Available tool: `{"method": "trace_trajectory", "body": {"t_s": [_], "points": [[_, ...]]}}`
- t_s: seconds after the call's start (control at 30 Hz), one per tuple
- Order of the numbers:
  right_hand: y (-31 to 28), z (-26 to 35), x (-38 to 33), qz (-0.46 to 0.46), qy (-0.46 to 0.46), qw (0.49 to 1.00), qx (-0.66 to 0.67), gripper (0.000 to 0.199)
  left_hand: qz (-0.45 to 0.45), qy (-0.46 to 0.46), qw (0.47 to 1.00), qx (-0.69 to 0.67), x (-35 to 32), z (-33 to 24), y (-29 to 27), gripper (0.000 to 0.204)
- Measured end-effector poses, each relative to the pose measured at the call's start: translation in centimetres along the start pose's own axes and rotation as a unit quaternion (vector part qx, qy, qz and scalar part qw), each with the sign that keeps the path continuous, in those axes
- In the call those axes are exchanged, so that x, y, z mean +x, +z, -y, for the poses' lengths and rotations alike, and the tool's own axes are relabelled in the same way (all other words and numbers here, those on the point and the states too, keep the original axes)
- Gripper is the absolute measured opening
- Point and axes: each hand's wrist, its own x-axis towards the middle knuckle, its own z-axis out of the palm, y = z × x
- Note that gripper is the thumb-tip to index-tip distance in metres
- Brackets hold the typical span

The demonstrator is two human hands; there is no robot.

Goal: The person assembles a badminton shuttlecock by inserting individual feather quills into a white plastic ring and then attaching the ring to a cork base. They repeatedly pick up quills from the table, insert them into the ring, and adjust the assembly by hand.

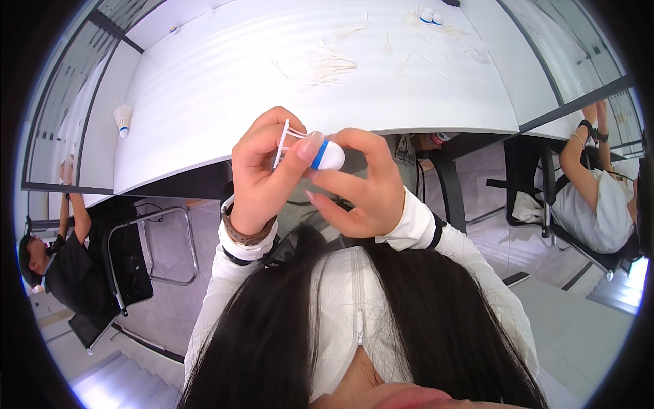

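Observation:
A partly built shuttlecock (330,156) with a rounded white head, a blue band and a white open frame is held just off the table's near edge. My left hand (264,163) is closed around the frame, its thumb pressed beside the blue band. My right hand (364,178) grips the rounded head between thumb and index finger, with its other fingers curled below. The head points right and the frame's flat end points left. My fingers hide part of the frame.
Loose white strips (330,67) are scattered over the white table (225,88). A whole shuttlecock (123,120) rests at the left. Two shuttlecock heads (428,16) sit among more strips at the far right. Partitions flank the table; people sit beyond both sides.

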Motion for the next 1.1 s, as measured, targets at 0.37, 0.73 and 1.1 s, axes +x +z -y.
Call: {"method": "trace_trajectory", "body": {"t_s": [0.37, 0.73, 1.1], "points": [[0.5, -0.2, -0.2, -0.004, -0.006, 1.0, 0.003, 0.05, 0.052, -0.061, 0.995, -0.057, 0.0, 0.0, 0.1, 0.022], [-0.6, -1.0, 0.1, -0.035, -0.03, 0.999, -0.025, 0.04, 0.123, -0.028, 0.986, -0.107, -0.2, 0.3, 0.9, 0.033], [-2.4, -0.8, 0.7, -0.038, 0.069, 0.993, 0.088, 0.04, 0.146, -0.015, 0.984, -0.105, -0.7, 1.2, 1.4, 0.02]]}}
